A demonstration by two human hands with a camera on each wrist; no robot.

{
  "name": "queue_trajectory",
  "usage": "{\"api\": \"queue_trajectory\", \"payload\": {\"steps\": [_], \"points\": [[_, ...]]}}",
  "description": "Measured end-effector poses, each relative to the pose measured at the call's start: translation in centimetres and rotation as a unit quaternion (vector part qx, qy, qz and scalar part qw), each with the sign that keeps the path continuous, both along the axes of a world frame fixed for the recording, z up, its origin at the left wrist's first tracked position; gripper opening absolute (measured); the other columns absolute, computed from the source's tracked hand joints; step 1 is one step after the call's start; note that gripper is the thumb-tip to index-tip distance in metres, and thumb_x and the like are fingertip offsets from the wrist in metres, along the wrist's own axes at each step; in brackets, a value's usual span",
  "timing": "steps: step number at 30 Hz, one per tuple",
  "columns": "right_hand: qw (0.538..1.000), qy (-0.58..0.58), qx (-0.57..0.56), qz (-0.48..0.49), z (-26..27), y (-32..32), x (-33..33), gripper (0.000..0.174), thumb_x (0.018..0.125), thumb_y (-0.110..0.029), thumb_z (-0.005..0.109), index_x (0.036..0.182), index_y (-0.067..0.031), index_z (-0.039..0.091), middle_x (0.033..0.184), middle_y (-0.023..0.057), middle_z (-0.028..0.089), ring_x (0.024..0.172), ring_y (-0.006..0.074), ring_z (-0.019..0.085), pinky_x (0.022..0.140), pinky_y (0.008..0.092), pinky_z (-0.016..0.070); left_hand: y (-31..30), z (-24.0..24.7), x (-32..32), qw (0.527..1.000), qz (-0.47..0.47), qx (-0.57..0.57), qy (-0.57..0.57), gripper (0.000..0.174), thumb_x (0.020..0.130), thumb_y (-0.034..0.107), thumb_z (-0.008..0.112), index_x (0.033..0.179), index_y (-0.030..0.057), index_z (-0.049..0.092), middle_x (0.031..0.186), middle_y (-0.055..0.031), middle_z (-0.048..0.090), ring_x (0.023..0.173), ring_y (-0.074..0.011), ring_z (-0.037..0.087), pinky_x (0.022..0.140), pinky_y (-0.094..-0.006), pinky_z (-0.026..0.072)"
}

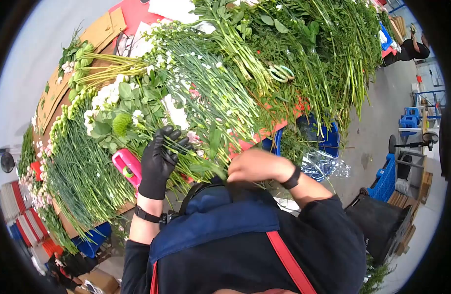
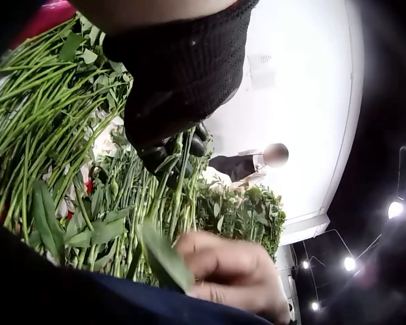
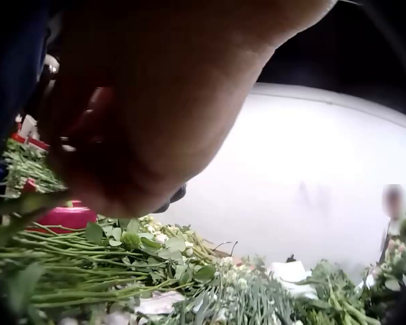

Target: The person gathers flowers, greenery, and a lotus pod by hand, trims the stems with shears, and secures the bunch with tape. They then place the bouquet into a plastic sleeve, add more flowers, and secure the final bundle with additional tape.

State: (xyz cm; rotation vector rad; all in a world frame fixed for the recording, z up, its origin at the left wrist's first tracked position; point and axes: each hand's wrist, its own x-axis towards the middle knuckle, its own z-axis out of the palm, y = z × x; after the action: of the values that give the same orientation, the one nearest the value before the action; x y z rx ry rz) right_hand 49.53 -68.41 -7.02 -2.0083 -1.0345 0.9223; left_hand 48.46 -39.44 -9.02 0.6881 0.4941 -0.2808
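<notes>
In a black glove, my left hand [image 1: 159,159] grips a small bunch of green stems [image 2: 183,166] that runs across in front of my body. My bare right hand [image 1: 255,166] is at the lower end of these stems, fingers curled. In the left wrist view its thumb and fingers pinch a broad green leaf [image 2: 164,261] beside the stems. Just beyond the gloved hand, a green chrysanthemum head [image 1: 121,123] shows among leaves. The right wrist view has my palm covering most of the work.
Rows of cut stems [image 1: 83,166] and white flowers [image 1: 106,98] cover the table. A pink plastic object [image 1: 126,166] lies left of the glove, green-handled scissors [image 1: 281,73] farther off. A blue bin [image 1: 328,139] stands below the table edge. Another person [image 1: 415,49] is at far right.
</notes>
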Motion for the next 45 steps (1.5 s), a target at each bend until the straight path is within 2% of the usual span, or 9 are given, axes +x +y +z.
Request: {"api": "queue_trajectory", "payload": {"steps": [3,5,11,15,31,36,39,41,45], "points": [[0.928,-0.068,-0.056,-0.363,-3.8,-6.4,3.1,0.024,0.085,-0.026,0.060,0.075,-0.0049,0.067,0.077,0.0170,0.064,0.076,0.0344,0.064,0.068,0.0423,0.0499,0.5,-0.7,0.5,1.000,0.003,-0.031,-0.004,0.035,0.097,0.033,0.053,0.117,0.0038,0.053,0.106,-0.0144,0.061,0.100,-0.0363,0.061,0.088,-0.0567,0.0504],[0.835,-0.231,-0.158,-0.474,-7.2,-9.1,4.9,0.020,0.083,-0.023,0.063,0.076,-0.0043,0.067,0.082,0.0184,0.064,0.079,0.0371,0.063,0.072,0.0459,0.0498,-0.2,0.2,0.9,1.000,0.009,-0.007,0.009,0.031,0.097,0.027,0.055,0.119,0.0053,0.055,0.101,-0.0098,0.061,0.096,-0.0335,0.062,0.088,-0.0555,0.0511],[0.842,-0.273,-0.212,-0.414,-12.3,-7.5,9.3,0.014,0.083,-0.018,0.061,0.085,-0.0049,0.064,0.090,0.0171,0.064,0.083,0.0367,0.064,0.074,0.0463,0.0514,-1.6,-1.0,1.7,1.000,-0.015,-0.024,-0.001,0.033,0.096,0.021,0.056,0.126,0.0079,0.053,0.106,-0.0050,0.061,0.097,-0.0307,0.062,0.089,-0.0545,0.0506],[0.848,-0.271,-0.254,-0.378,-11.4,-6.7,9.9,0.013,0.082,-0.017,0.059,0.080,-0.0046,0.064,0.086,0.0167,0.063,0.081,0.0352,0.064,0.073,0.0459,0.0518,-3.0,0.1,2.1,1.000,-0.028,-0.010,-0.008,0.038,0.094,0.011,0.058,0.130,0.0052,0.048,0.103,-0.0137,0.062,0.100,-0.0353,0.063,0.091,-0.0556,0.0508],[0.934,-0.087,0.065,-0.340,-1.4,-6.2,-5.7,0.013,0.077,0.002,0.070,0.090,0.0017,0.069,0.079,0.0114,0.063,0.073,0.0236,0.062,0.066,0.0308,0.0495,-2.0,-1.0,-0.3,0.987,-0.029,-0.150,-0.053,0.034,0.091,0.000,0.054,0.124,-0.0090,0.048,0.121,-0.0233,0.057,0.110,-0.0371,0.059,0.094,-0.0487,0.0511],[0.948,-0.054,0.018,-0.314,-1.7,-4.3,-8.6,0.010,0.075,0.002,0.070,0.085,0.0018,0.068,0.073,0.0099,0.059,0.064,0.0221,0.058,0.059,0.0318,0.0465,0.6,-1.9,-2.3,0.993,0.006,-0.113,0.020,0.010,0.092,0.006,0.055,0.088,0.0007,0.062,0.060,0.0009,0.057,0.070,-0.0189,0.066,0.057,-0.0313,0.0534],[0.957,-0.017,-0.014,-0.290,-1.5,-3.7,-10.0,0.010,0.074,0.000,0.071,0.083,0.0016,0.068,0.069,0.0093,0.056,0.061,0.0220,0.056,0.057,0.0323,0.0451,1.1,0.0,-3.6,0.994,0.057,-0.095,0.006,0.012,0.092,0.009,0.055,0.093,0.0000,0.063,0.067,0.0004,0.062,0.069,-0.0184,0.066,0.060,-0.0345,0.0543],[0.966,0.008,-0.026,-0.256,-1.6,-3.5,-10.5,0.010,0.073,-0.001,0.072,0.082,0.0011,0.068,0.068,0.0089,0.054,0.060,0.0221,0.056,0.056,0.0327,0.0444,3.8,-6.7,-4.9,0.970,-0.018,-0.232,-0.076,0.026,0.096,0.014,0.054,0.116,-0.0023,0.057,0.094,-0.0069,0.067,0.090,-0.0201,0.067,0.075,-0.0355,0.0550],[0.983,0.039,-0.077,-0.165,-1.8,-3.1,-11.0,0.010,0.072,0.000,0.069,0.082,0.0000,0.066,0.069,0.0116,0.054,0.063,0.0279,0.057,0.058,0.0343,0.0446,3.4,0.4,-6.1,0.996,0.004,-0.024,-0.085,0.043,0.099,0.023,0.052,0.132,-0.0033,0.048,0.124,-0.0139,0.060,0.109,-0.0193,0.061,0.091,-0.0318,0.0508]]}}
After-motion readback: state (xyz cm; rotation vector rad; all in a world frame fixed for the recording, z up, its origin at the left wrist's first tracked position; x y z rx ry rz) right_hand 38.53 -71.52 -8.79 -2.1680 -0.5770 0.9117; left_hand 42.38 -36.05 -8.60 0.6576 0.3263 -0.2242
